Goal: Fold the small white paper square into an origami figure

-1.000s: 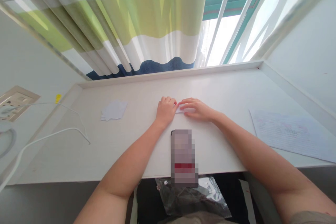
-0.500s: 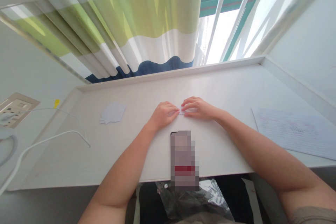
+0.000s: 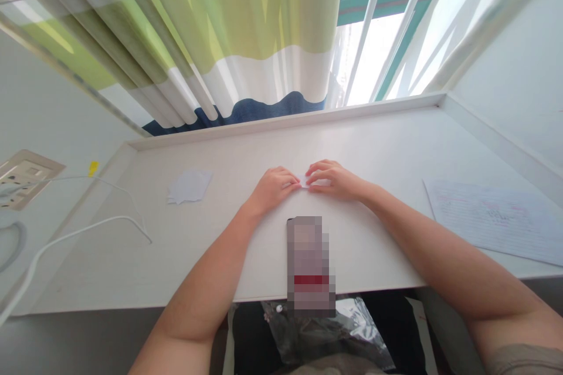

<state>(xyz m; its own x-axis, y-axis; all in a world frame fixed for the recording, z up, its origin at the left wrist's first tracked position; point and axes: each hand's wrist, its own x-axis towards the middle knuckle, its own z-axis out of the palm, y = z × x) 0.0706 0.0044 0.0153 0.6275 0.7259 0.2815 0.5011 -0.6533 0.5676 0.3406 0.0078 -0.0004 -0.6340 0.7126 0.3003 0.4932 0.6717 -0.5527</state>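
A small piece of white paper (image 3: 304,181) lies on the white desk between my two hands, mostly covered by my fingers. My left hand (image 3: 278,186) pinches its left edge between thumb and fingers. From the other side, my right hand (image 3: 332,180) holds the paper's right part, its fingers bent over it and the thumb below. The fine shape of the paper, folded or flat, is too small to make out.
A phone-like object (image 3: 308,258), blurred out, sits at the desk's front edge. Torn white paper pieces (image 3: 190,186) lie to the left, near a white cable (image 3: 127,220). Written sheets (image 3: 492,217) rest on the right. Raised rims (image 3: 290,123) border the desk.
Both hands stay at the paper with only slight finger movement. Less of the paper shows between them now, and its visible outline has altered. The view has shifted slightly.
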